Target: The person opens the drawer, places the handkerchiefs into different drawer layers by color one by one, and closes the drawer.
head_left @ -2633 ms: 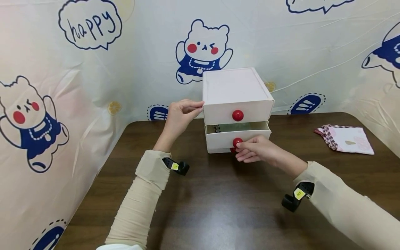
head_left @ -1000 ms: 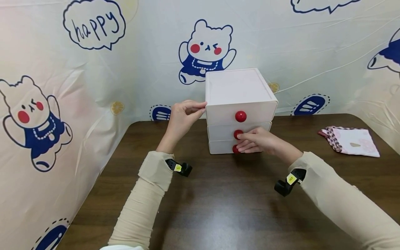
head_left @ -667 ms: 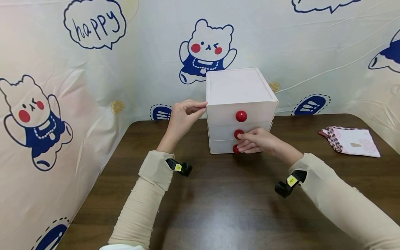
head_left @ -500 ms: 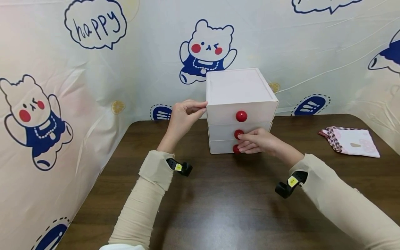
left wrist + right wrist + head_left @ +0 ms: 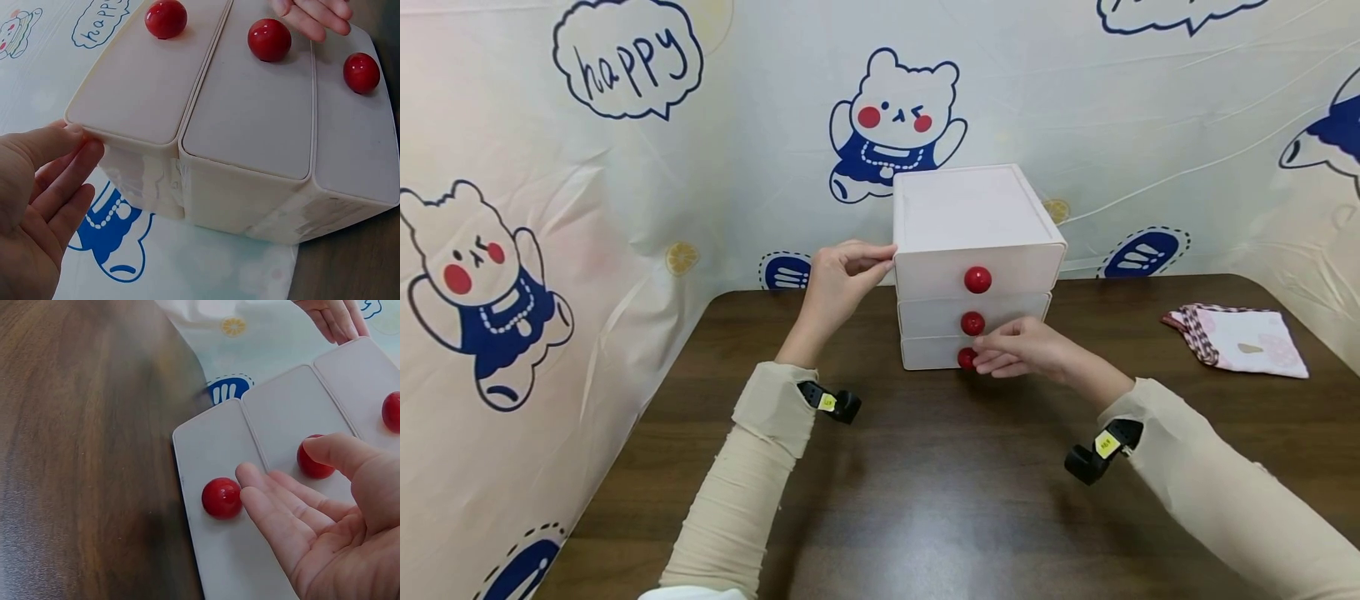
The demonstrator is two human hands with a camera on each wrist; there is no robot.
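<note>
A white three-drawer storage box stands at the back of the table, its drawers all pushed in. Each drawer front bears a round red knob: the top knob, the middle knob and the bottom knob. With thumb and fingertips, my left hand pinches the top drawer section's left front edge. My right hand is in front of the lower drawers, its fingers loosely extended and holding nothing. In the right wrist view its thumb overlaps the middle knob and its fingertips lie close beside the bottom knob; contact is unclear.
A folded white and pink cloth with a checked border lies on the right of the brown wooden table. Behind the table hangs a printed cloth backdrop with cartoon bears.
The middle drawer, part-way out at first, was slid in by my right hand. That hand has since let go of the middle knob and dropped slightly. My left hand kept its place.
</note>
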